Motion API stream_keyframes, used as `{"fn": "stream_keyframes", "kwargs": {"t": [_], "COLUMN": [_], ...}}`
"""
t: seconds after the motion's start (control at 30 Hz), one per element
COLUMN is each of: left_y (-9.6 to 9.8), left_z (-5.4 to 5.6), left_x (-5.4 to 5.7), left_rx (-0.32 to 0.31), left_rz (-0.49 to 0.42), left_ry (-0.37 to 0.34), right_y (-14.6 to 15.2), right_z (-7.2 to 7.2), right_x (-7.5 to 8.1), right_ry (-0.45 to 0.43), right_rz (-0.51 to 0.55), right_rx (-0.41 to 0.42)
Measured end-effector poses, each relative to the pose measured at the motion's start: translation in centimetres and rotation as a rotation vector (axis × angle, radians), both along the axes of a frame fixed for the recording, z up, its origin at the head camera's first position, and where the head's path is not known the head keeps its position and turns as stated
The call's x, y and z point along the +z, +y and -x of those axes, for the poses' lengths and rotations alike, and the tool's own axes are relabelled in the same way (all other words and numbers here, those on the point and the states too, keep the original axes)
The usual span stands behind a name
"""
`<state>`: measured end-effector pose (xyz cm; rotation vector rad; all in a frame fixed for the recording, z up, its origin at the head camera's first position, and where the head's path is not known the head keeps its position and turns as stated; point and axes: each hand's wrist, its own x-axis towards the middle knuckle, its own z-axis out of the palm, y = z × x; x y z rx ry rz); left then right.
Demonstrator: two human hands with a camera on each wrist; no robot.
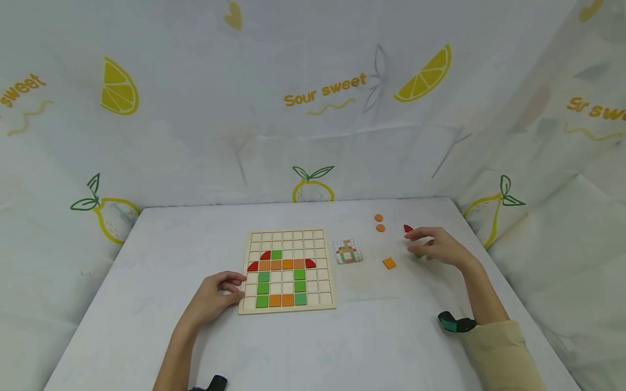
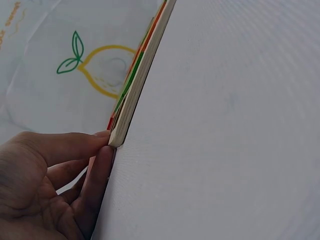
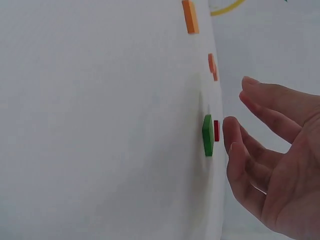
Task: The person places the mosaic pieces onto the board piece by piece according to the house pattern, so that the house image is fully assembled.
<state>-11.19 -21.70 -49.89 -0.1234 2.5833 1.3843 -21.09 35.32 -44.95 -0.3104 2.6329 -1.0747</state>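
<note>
My left hand [image 1: 215, 293] touches the left edge of the wooden grid board [image 1: 323, 304] with its thumb and fingertips, fingers relaxed. In the left wrist view, the thumb lies right at the board's corner [image 2: 116, 140]. Red quarter-round, green and orange tiles form a pattern on the board. Over at the right, my right hand [image 1: 437, 247] hovers above a green tile [image 3: 208, 135], its fingers loosely bent and apart. Just beyond the fingertips lies a red quarter-round tile [image 1: 408, 228]. The right hand holds nothing in the right wrist view.
A small picture card [image 1: 348, 251] lies right of the board. Two orange round tiles [image 1: 380, 228] lie farther back, and an orange square tile [image 1: 389, 263] is nearer. A white cloth printed with lemons hangs behind the white table [image 1: 362, 347].
</note>
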Motion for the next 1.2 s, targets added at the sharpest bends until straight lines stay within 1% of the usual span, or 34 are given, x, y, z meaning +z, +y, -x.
{"fn": "stream_keyframes", "kwargs": {"t": [0.13,0.3,0.5,0.73,0.97,1.2], "left_y": [0.1,0.1,0.1,0.1,0.0,0.1], "left_z": [0.0,0.0,0.0,0.0,-0.1,-0.1], "left_x": [0.1,0.1,0.0,0.1,0.2,0.3], "left_rx": [0.001,-0.001,-0.001,0.005,0.003,-0.007], "left_rz": [0.006,-0.002,-0.003,0.0,0.002,-0.005], "left_ry": [-0.002,-0.007,-0.006,-0.004,-0.004,0.002], "right_y": [1.4,2.1,2.5,2.7,2.5,2.4], "right_z": [-0.2,-0.3,0.2,0.5,0.4,0.1], "right_x": [-0.6,-1.0,-1.3,-1.6,-1.6,-1.6], "right_ry": [-0.041,-0.062,-0.049,-0.051,-0.058,-0.034], "right_rz": [-0.024,-0.052,-0.087,-0.085,-0.097,-0.113], "right_rx": [-0.005,-0.008,-0.015,-0.039,-0.048,-0.042]}}
